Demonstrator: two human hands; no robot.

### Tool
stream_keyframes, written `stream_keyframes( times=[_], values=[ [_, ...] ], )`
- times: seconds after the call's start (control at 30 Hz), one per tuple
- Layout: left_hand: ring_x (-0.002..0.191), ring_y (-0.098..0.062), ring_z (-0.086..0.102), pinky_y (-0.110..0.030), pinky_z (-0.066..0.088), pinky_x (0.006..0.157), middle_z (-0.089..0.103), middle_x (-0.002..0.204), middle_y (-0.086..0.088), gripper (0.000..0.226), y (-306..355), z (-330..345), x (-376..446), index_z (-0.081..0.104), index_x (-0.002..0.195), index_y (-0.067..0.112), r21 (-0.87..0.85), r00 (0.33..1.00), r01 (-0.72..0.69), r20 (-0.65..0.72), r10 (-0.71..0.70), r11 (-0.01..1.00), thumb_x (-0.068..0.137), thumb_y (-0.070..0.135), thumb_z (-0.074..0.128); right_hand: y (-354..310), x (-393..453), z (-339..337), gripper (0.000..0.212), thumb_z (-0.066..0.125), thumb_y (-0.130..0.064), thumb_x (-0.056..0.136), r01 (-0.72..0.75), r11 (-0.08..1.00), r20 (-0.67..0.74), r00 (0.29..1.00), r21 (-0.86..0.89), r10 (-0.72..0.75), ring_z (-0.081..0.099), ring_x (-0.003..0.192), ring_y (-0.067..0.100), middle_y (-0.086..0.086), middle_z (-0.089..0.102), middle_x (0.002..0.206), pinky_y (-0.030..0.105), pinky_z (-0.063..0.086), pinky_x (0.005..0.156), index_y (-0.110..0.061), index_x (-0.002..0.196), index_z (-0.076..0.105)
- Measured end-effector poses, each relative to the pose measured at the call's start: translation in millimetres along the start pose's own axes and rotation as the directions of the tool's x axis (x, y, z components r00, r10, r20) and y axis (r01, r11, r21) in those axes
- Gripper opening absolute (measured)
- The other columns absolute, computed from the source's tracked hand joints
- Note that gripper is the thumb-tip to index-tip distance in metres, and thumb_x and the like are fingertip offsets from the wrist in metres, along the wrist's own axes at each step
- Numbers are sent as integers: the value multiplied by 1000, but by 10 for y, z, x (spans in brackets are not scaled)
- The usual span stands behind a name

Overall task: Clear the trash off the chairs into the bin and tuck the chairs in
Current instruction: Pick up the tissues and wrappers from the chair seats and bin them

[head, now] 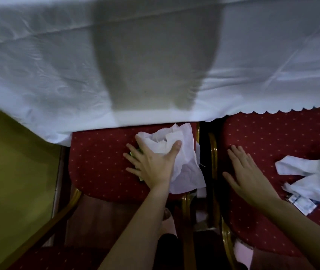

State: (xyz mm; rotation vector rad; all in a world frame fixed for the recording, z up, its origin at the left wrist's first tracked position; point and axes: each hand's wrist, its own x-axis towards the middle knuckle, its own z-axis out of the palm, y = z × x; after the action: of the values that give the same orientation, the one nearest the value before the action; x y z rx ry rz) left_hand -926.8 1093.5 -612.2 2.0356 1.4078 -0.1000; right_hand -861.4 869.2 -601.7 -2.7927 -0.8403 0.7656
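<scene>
Head view: left hand (151, 162), spread, is pressing crumpled white paper tissue (182, 164) mid-frame; right hand (246, 172), spread, is lying left of torn white paper strips (309, 170).

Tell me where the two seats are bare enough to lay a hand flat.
Left chair: bare left of the left hand, up to the tablecloth. Right chair: bare around the right hand and between tablecloth hem and tissue strips. Crowded: left seat's right edge under the crumpled tissue; right seat's right side, strips and packet.
</scene>
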Motion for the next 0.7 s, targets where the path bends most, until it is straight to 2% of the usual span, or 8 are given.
stream_keyframes(
  times=[0.1, 0.2, 0.27, 0.33, 0.43, 0.5, 0.53, 0.7],
  values=[
    [147, -44, -3, -70, 6, 112, 3, 161, -20, 123, 1, 210, -42, 7, 152, 18, 265, 985, -167, 14, 169, 950, 59, 87, 48, -5, 49, 66, 70, 45, -34, 96, 4, 1000, -16, 1000, 31, -4, -5, 147, 18, 8, -5, 160, 37, 6, 121, -8, 150, 9],
    [146, -43, 13, -67, 13, 112, 19, 158, -19, 92, -89, 292, -84, 27, 147, 17, 387, 941, -320, 23, 338, 865, 77, 74, 46, -50, 76, 135, 72, 45, -35, 96, -11, 999, -37, 999, 34, 13, -7, 147, 20, 9, -9, 159, 37, 4, 120, -7, 150, 6],
    [141, -38, 30, -60, 26, 112, 35, 152, -18, 69, -198, 288, -123, 38, 140, 17, 472, 851, -485, 61, 522, 736, 84, 53, 54, -53, 63, 173, 74, 45, -35, 95, -27, 999, -42, 999, 35, 29, -7, 147, 22, 10, -10, 159, 38, 5, 121, -7, 150, 5],
    [126, -35, 49, -49, 42, 105, 48, 142, -18, 62, -312, 245, -88, 45, 133, 16, 559, 693, -664, 209, 690, 497, 79, 39, 66, -49, 52, 172, 75, 45, -35, 95, -20, 999, -36, 999, 36, 22, -7, 147, 23, 11, -11, 159, 38, 4, 121, -6, 150, 3],
    [97, -34, 58, -42, 53, 79, 59, 122, -16, 60, -329, 97, 84, 49, 122, 15, 572, 513, -788, 404, 758, 228, 71, 37, 71, -17, 49, 104, 75, 45, -34, 96, 7, 999, 0, 1000, 44, -7, -8, 148, 23, 12, -12, 159, 38, 4, 121, -6, 150, 1],
    [85, -32, 58, -40, 52, 67, 59, 107, -15, 48, -218, 43, 136, 51, 109, 12, 572, 486, -804, 479, 731, 159, 71, 32, 73, 41, 20, 35, 74, 44, -32, 96, 42, 998, 18, 999, 46, -42, -7, 148, 22, 11, -11, 160, 37, 4, 122, -7, 150, 2],
    [84, -31, 57, -41, 52, 65, 58, 103, -14, 42, -154, 16, 121, 52, 106, 11, 558, 517, -805, 492, 701, 202, 75, 29, 72, 64, 7, 3, 73, 44, -32, 96, 62, 997, 27, 998, 50, -63, -6, 148, 22, 11, -10, 160, 36, 2, 121, -7, 150, 3],
    [86, -32, 59, -41, 47, 67, 56, 98, -13, 25, 162, 127, -197, 53, 108, 4, 291, 760, -639, 376, 529, 712, 91, 23, 55, 385, -260, -92, 65, 46, -28, 94, 111, 994, -5, 994, -9, -112, 1, 148, 24, 9, 8, 161, 37, -2, 119, -9, 149, 18]
  ],
)
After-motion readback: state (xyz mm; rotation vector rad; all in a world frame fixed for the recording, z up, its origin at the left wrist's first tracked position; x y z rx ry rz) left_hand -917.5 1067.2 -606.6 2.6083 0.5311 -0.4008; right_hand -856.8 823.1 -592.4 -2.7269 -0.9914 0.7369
